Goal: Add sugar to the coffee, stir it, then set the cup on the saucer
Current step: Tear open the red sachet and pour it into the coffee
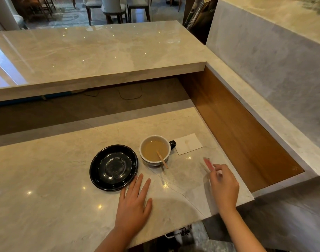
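Cup [154, 150]: white inside, dark outside, standing upright on the marble counter [46, 179], holding light brown coffee [154, 149] to somewhat below the rim; its dark handle [172, 144] is pointing to the right and slightly away from the person. Wooden stirrer [162, 159]: leaning in the cup, its lower end sitting in the coffee, its upper end resting on the near rim and sticking out toward the person and a little to the right, so its long axis is running from far-left to near-right. Saucer [113, 167]: black, glossy, lying flat just beside the cup on its left, not touching it, and carrying nothing. White napkin [188, 143]: lying flat just beyond the handle, to the right of the cup. Left hand [134, 200]: lying palm down on the counter, fingers spread and released, gripping nothing, with fingertips reaching close to the near edge of the saucer. Right hand [223, 184]: hovering near the counter to the right of the cup, wrist raised, fingers loosely curled, pinching a small pinkish sugar packet [208, 163] between thumb and forefinger; the packet is blurred and is pointing up and left toward the cup.
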`<state>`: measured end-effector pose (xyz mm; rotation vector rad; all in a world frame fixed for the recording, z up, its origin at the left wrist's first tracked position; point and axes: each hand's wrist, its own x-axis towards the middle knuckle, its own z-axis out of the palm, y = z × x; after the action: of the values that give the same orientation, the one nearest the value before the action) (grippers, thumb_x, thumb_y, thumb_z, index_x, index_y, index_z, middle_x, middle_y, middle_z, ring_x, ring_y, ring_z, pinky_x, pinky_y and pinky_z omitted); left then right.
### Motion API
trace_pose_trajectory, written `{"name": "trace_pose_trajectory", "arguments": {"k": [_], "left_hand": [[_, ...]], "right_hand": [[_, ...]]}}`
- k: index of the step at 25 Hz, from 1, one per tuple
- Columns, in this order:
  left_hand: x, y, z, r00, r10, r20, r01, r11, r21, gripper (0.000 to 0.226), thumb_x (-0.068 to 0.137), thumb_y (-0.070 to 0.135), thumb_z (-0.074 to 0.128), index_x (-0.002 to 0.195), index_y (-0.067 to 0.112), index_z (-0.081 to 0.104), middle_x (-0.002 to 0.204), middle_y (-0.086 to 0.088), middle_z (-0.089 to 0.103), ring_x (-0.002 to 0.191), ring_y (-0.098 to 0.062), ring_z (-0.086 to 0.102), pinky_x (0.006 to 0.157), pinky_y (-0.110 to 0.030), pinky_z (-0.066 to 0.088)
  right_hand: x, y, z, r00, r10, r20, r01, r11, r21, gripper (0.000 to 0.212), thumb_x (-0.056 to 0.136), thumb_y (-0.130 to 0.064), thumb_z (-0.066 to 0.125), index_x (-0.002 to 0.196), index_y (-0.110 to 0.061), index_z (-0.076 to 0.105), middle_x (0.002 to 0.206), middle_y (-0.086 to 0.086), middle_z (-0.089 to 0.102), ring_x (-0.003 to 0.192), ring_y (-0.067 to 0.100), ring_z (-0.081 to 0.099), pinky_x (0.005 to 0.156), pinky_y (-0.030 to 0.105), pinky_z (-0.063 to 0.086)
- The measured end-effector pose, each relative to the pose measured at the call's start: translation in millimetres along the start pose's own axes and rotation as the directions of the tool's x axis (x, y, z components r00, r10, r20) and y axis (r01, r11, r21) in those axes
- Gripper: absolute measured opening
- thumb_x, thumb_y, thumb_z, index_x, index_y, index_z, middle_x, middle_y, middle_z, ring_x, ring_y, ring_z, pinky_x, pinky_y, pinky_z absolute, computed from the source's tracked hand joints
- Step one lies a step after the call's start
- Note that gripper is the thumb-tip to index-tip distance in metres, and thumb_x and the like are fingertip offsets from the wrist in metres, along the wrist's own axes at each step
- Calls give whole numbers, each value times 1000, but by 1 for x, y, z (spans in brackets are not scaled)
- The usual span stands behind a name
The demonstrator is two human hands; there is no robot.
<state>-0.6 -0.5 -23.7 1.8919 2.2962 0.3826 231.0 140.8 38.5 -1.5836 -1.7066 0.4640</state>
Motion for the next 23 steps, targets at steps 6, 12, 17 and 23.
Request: {"name": "trace_pose_trajectory", "arguments": {"k": [6,12,17,23], "left_hand": [[0,0,0,1000,-2,-13,1,1000,-10,58,91,47,35,145,26,32,151,-5,29,138,-19,18,108,-46,19],[-1,0,0,1000,-18,-3,18,1000,-10,58,91,48,36,146,27,30,151,-4,29,138,-18,18,109,-44,13],[0,1,0,999,-33,6,33,999,-24,59,91,48,35,145,28,32,151,-2,28,137,-19,22,105,-48,23],[0,0,2,999,-33,23,34,999,-38,59,90,48,36,146,29,30,153,-2,26,139,-17,18,107,-43,16]], "right_hand": [[12,-41,3,829,485,280,-547,596,588,12,83,6,59,84,-6,57,81,14,69,71,21,69,59,23,56],[27,-70,10,756,443,482,-644,373,668,10,86,-2,60,94,-6,61,85,13,68,64,13,66,54,18,56],[43,-91,21,909,190,370,-361,803,474,14,83,-5,65,80,-18,61,85,9,67,68,18,66,51,28,58],[53,-110,35,931,-211,300,166,972,167,7,85,-11,63,89,-17,64,79,-2,66,72,17,60,60,37,54]]}}
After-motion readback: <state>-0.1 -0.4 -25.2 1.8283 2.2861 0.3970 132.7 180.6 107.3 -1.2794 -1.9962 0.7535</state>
